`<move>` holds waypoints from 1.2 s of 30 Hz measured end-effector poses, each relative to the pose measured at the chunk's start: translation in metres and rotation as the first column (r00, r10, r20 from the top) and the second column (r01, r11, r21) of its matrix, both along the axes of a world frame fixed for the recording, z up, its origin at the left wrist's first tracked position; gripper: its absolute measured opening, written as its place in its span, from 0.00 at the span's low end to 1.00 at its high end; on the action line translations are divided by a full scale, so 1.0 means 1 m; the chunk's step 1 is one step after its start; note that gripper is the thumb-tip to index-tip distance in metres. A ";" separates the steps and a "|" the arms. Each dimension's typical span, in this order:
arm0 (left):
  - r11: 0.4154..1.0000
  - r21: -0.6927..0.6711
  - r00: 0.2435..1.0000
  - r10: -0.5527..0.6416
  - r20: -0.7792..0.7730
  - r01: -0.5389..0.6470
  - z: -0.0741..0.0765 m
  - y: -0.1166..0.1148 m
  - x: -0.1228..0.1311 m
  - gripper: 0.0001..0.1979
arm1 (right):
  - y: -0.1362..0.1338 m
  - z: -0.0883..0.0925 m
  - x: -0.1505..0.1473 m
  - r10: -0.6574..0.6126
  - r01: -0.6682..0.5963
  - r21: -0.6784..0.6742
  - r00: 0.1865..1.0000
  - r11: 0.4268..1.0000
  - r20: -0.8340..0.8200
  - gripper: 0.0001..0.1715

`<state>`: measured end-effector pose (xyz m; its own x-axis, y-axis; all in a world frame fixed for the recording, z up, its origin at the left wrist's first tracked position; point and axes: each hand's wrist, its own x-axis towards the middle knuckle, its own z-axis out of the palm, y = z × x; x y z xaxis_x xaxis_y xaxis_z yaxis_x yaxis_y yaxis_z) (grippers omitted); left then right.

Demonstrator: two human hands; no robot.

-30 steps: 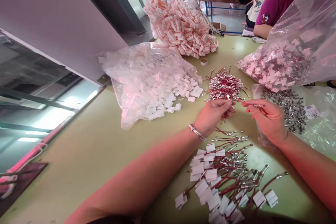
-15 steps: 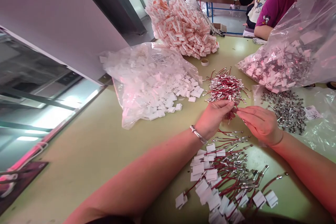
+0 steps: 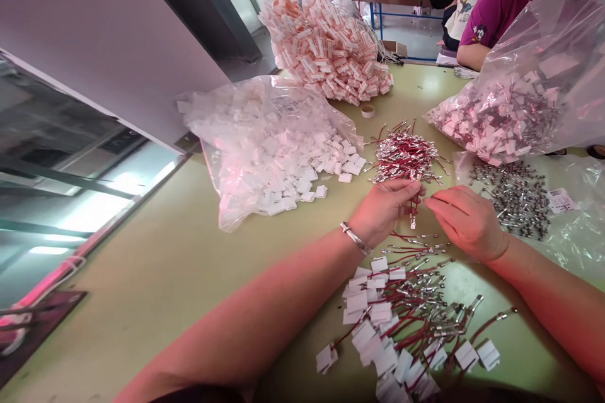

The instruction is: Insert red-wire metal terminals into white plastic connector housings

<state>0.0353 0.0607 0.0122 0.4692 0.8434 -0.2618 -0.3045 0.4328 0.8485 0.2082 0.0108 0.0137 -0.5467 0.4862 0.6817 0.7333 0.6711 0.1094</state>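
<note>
My left hand pinches red wires with silver metal terminals; they hang down between thumb and fingers. Just to its right, my right hand is closed in a pinch, and whatever lies at its fingertips is too small to make out. Beyond both hands lies a pile of short red wires with metal ends. Nearer to me are several wire leads with metal-capped ends, many joined to white plastic housings. A few wires without housings lie right below my hands.
At left is a clear bag of white plastic housings, behind it a heap of orange-white connectors. A tape roll, small glass-and-metal fuses and a bag of assembled leads lie on the table. A person in purple sits opposite.
My right hand has drawn slightly away from my left, leaving a gap between the fingertips. The wires in my left hand now hang down in plainer view.
</note>
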 end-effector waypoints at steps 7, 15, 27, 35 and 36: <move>0.999 -0.040 0.999 0.019 0.046 -0.017 -0.002 0.000 0.004 0.05 | 0.000 -0.002 -0.005 0.049 -0.044 -0.041 0.990 0.998 0.135 0.12; 0.989 0.105 0.990 0.115 -0.085 -0.106 -0.001 0.003 -0.001 0.06 | -0.004 0.007 -0.002 -0.055 -0.012 -0.195 0.941 0.981 -0.334 0.07; 0.964 0.131 0.971 -0.236 0.034 0.229 0.014 -0.002 -0.007 0.15 | 0.002 0.010 0.002 -0.311 -0.176 -0.517 0.625 0.838 -0.716 0.07; 0.995 -0.057 0.995 -0.079 0.059 0.082 0.001 -0.001 0.000 0.03 | -0.005 0.000 -0.001 0.087 -0.088 -0.021 0.996 0.996 -0.029 0.14; 0.994 -0.072 0.994 -0.081 0.077 0.087 0.001 -0.002 0.000 0.05 | -0.006 -0.001 -0.001 0.068 -0.068 -0.003 0.997 0.998 -0.021 0.15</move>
<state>0.0357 0.0586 0.0128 0.5581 0.7795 -0.2845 -0.3254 0.5209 0.7891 0.2068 0.0052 0.0124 -0.5643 0.4512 0.6914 0.6881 0.7198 0.0918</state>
